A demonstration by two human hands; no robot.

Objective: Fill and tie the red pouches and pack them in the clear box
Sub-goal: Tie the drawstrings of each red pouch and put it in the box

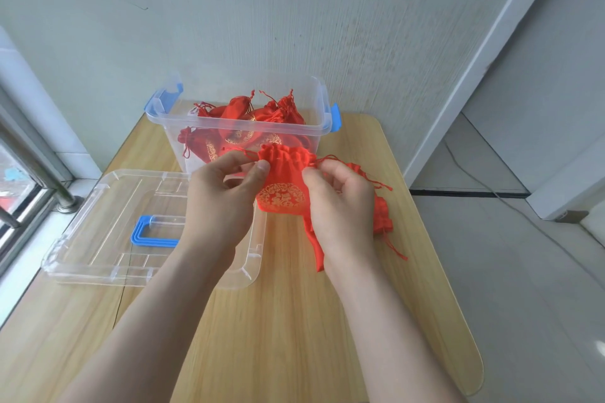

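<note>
Though puckered at top, gold-printed red pouch point(282, 181).

Left hand point(222, 198), right hand point(340, 203): pinch grips.

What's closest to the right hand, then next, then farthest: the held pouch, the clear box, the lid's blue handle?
1. Red pouch, pinched by the right hand.
2. Clear box, just behind.
3. Blue handle, far left.

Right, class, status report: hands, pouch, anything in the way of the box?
Left hand and right hand each pinching a drawstring of the red pouch, mouth gathered. Clear box open behind it, pouches already inside. Path to box clear; lid lies left.
</note>
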